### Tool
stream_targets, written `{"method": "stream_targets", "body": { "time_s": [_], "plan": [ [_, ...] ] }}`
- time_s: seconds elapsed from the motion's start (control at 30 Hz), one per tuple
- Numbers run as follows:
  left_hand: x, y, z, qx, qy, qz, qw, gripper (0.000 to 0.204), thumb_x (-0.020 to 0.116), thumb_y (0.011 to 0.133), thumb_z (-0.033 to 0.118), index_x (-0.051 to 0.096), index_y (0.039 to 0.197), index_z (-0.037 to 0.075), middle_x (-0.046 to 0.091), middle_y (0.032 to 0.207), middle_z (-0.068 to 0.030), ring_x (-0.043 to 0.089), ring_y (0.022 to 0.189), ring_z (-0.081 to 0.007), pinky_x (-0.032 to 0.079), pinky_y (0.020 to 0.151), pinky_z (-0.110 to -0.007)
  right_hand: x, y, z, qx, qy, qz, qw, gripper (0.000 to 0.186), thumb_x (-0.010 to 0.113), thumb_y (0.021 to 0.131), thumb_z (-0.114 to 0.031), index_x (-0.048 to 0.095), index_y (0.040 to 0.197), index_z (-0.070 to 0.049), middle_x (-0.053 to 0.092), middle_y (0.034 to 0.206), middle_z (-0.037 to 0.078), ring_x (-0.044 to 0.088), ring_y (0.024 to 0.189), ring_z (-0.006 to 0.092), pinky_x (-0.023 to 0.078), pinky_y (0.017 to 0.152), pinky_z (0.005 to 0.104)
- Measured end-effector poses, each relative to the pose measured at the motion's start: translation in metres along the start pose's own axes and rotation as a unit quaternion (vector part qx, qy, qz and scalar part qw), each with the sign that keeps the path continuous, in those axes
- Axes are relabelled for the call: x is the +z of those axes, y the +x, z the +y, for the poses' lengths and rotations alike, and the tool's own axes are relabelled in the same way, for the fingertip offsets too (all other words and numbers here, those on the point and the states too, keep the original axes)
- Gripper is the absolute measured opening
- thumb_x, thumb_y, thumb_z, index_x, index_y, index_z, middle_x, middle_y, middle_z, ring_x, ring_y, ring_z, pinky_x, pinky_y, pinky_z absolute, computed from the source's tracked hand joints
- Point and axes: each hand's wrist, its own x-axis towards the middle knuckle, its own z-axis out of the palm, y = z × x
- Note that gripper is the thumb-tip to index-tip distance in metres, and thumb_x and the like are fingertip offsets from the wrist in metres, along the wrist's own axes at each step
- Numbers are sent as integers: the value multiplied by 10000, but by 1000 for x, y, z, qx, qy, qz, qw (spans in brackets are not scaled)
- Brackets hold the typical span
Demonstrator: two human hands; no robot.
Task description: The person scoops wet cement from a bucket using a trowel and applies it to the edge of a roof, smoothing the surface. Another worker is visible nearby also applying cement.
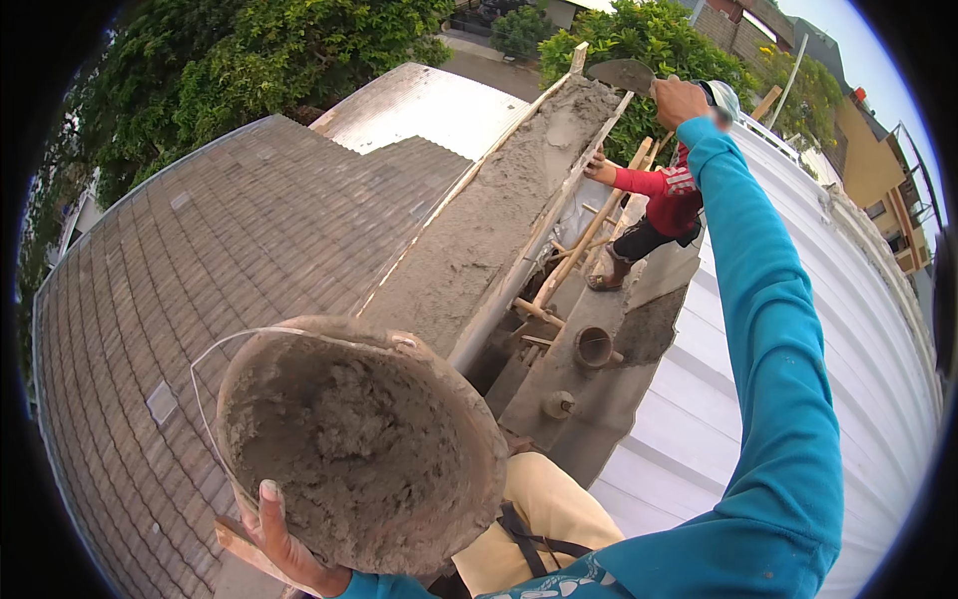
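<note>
1. Near left: the left hand (282, 544) grips the rim of a mortar-caked bucket (361, 449), thumb hooked over the edge. It looks heavy, its load wet and soft, so hold rim or wire handle (200, 371).
2. Middle: the mortar-filled wall top (479, 240) runs away, a narrow strip between tiled roof (230, 250) and white sheeting (798, 260).
3. Far right: the right hand (681, 100) is closed on a trowel (621, 75), probably by its handle, beside a person in red (671, 195). Little elbow room there.

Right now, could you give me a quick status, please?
Left hand holds mortar bucket. Right hand holds trowel over wet wall top. Co-worker beside it.
</note>
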Motion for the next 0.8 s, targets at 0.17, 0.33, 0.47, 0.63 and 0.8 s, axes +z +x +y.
{"method": "stream_targets", "body": {
  "time_s": [0.17, 0.33, 0.47, 0.63, 0.8],
  "plan": [
    [-6, 5, -3, -19, 9, -4, 1000, 455, 643, 943, 202, 550, 1282, -87, 624, 1238, -140, 612, 1112, -198, 480, 972, -330, 22, -29, -5, -34, -31, 1, 999, 158, 618, 856, -109, 681, 973, -23, 690, 1010, 192, 709, 941, 355, 593, 760, 428],
    [-11, 9, -8, 17, 50, 26, 998, 591, 706, 870, 209, 511, 1335, -99, 625, 1207, -165, 628, 1066, -216, 494, 962, -325, 12, -78, -29, -96, 68, 47, 992, 244, 635, 824, -80, 627, 1063, -30, 642, 933, 199, 692, 857, 375, 569, 703, 473],
    [-19, 7, -7, -5, 13, 31, 999, 586, 709, 869, 216, 524, 1331, -94, 634, 1194, -152, 629, 1046, -206, 490, 952, -316, -8, -69, -27, -37, 92, -2, 995, 280, 647, 795, -116, 636, 1062, -32, 671, 937, 200, 705, 851, 384, 577, 710, 489],
    [-4, 6, -1, -3, 7, -22, 1000, 472, 641, 948, 188, 531, 1325, -74, 626, 1226, -122, 610, 1087, -176, 474, 960, -303, 80, -15, 24, -170, 178, -159, 956, 169, 623, 779, -123, 660, 893, -5, 684, 778, 174, 712, 742, 331, 569, 611, 441],
    [-8, 6, -1, -11, 22, 2, 1000, 483, 654, 944, 207, 535, 1321, -71, 621, 1232, -113, 601, 1101, -179, 463, 977, -308, 49, -4, -3, -273, 302, -230, 884, 342, 702, 903, -318, 606, 1091, -49, 680, 854, 81, 691, 789, 204, 580, 690, 335]
  ]
}}
